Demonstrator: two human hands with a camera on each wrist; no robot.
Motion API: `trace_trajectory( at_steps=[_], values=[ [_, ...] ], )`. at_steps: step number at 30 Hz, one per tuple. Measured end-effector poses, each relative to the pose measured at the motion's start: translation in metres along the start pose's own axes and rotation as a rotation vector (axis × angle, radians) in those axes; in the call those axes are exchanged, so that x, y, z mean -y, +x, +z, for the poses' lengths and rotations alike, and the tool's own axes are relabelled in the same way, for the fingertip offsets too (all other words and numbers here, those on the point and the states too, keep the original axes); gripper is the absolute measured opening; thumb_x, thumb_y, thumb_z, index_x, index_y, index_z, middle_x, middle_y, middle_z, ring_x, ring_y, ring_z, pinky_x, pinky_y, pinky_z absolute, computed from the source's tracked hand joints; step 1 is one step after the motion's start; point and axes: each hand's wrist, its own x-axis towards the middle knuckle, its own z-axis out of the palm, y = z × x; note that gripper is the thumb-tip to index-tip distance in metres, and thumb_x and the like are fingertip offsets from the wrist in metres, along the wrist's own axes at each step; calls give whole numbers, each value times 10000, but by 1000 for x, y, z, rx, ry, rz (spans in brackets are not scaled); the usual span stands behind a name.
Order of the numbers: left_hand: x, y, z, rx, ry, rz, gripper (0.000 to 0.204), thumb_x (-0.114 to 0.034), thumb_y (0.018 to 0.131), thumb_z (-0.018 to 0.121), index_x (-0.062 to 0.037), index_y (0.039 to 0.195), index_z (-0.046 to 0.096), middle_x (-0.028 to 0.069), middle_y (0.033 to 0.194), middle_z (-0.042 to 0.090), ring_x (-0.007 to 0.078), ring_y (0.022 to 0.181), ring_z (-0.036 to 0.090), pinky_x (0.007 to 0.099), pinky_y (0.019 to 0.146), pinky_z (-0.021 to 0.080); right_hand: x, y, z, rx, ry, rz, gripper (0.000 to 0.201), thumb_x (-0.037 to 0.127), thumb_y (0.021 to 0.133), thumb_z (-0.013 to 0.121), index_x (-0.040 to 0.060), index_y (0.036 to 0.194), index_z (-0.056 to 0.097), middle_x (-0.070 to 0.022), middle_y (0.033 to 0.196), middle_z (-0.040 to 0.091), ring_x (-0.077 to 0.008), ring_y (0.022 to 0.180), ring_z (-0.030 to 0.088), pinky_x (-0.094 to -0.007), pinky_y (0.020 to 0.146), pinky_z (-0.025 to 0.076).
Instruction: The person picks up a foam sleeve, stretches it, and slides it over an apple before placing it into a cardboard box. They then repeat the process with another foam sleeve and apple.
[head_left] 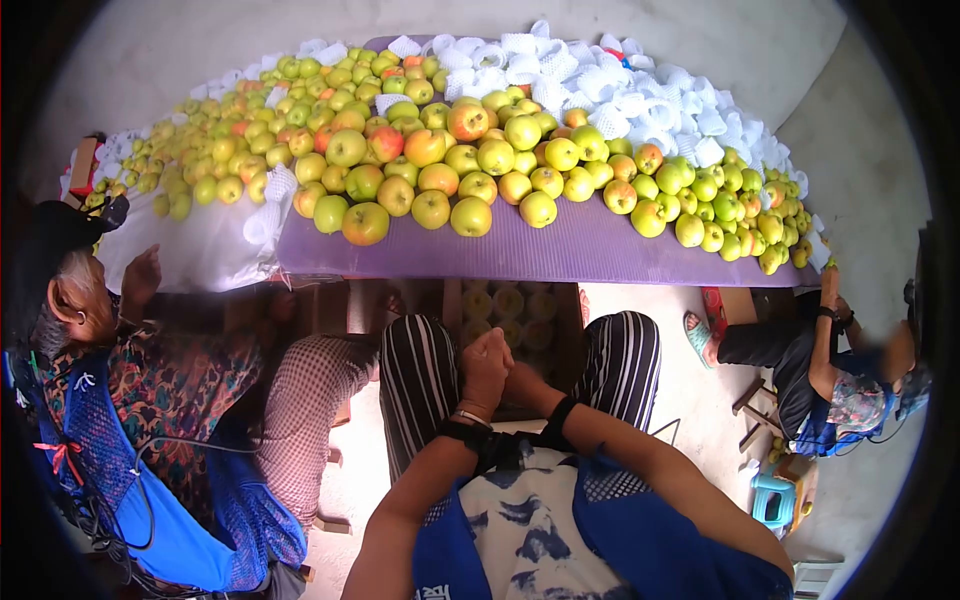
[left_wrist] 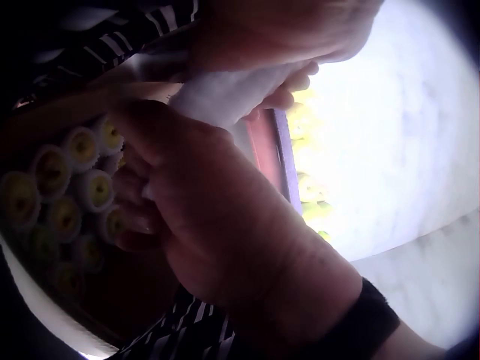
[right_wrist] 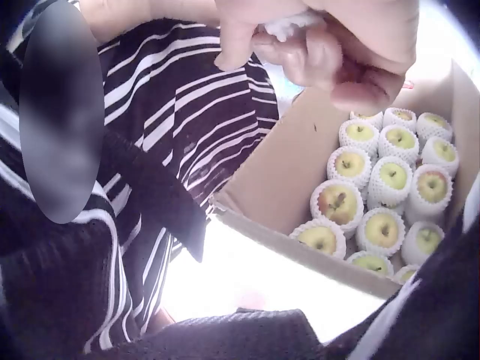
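Observation:
Both hands are close together between the knees, above an open cardboard box [right_wrist: 262, 180] of apples in white foam nets. Fingers curled, the left hand [head_left: 485, 370] [left_wrist: 217, 202] grips a soft white piece [left_wrist: 225, 94], which looks like a foam net. It stretches across to the right hand [head_left: 528, 388] [left_wrist: 292, 30], whose fingers curl round its other part. A bit of white [right_wrist: 292, 26] shows between curled fingers in the right wrist view. The netted apples [right_wrist: 381, 229] stand in rows below the hands. In the head view the piece is hidden by the hands.
Ahead, a purple-covered table [head_left: 500, 250] bears many loose apples [head_left: 470, 217] and a heap of white foam nets [head_left: 560, 70]. One person [head_left: 160, 400] sits at the left, another [head_left: 840, 390] at the far right. A blue stool [head_left: 772, 500] stands at the lower right.

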Motion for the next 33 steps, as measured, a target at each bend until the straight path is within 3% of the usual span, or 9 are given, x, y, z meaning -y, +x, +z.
trace_trajectory(
  at_steps=[4,7,16,20,27,28,29,31,33],
  values=[
    [-7,-12,0,55,184,112,407,-269,906,422,-76,549,387,-24,497,373,65,481,364,227,461,287,20,-7,-5,-126,257,-198,265,268,698,607,58,858,578,-154,859,613,-318,825,586,-362,689,459],
    [-8,-16,0,90,154,156,402,-247,895,446,-70,542,371,-49,513,341,49,494,311,232,459,253,17,-2,-4,-86,417,-56,188,195,718,580,65,852,560,-128,840,604,-265,796,587,-349,676,450],
    [-12,-17,-7,131,257,251,297,-162,867,472,-39,601,424,-25,548,394,67,521,356,247,469,301,59,-7,-36,2,386,-115,118,193,759,516,84,798,540,-48,806,561,-140,740,511,-284,661,423],
    [-3,-14,0,98,114,157,320,-185,857,502,-27,599,398,-47,533,333,46,529,319,235,470,283,19,8,-9,-60,335,-123,124,209,766,497,93,771,540,-32,800,552,-133,732,499,-272,651,413],
    [-293,230,-270,-34,1871,1022,163,-85,856,365,-84,945,501,30,982,508,155,899,496,251,700,431,-3,7,-7,74,283,10,160,243,765,493,92,772,547,-63,814,576,-171,764,537,-298,670,423],
    [-297,223,-257,-65,2123,1145,221,-71,855,345,-92,994,516,41,1047,533,170,952,521,253,733,452,-6,7,-6,23,230,-31,165,248,765,494,93,775,550,-70,824,585,-186,776,549,-304,674,426],
    [-296,231,-256,-65,2120,1149,221,-71,855,345,-92,994,516,41,1047,533,170,952,521,253,733,452,-4,6,-7,20,229,-30,165,248,765,494,93,775,550,-70,824,585,-186,776,549,-304,674,426],
    [-290,233,-240,-110,1554,495,455,77,678,517,-151,1068,457,30,1292,375,226,1157,388,297,925,378,5,0,-10,-21,403,-21,177,259,767,499,94,790,558,-76,842,593,-212,797,559,-314,680,429],
    [-283,233,-234,-129,1677,576,411,29,705,525,-134,1074,448,28,1279,394,199,1131,417,290,932,374,11,-2,-10,-31,279,58,173,254,770,497,93,790,559,-75,837,593,-212,795,558,-317,684,428]
  ],
)
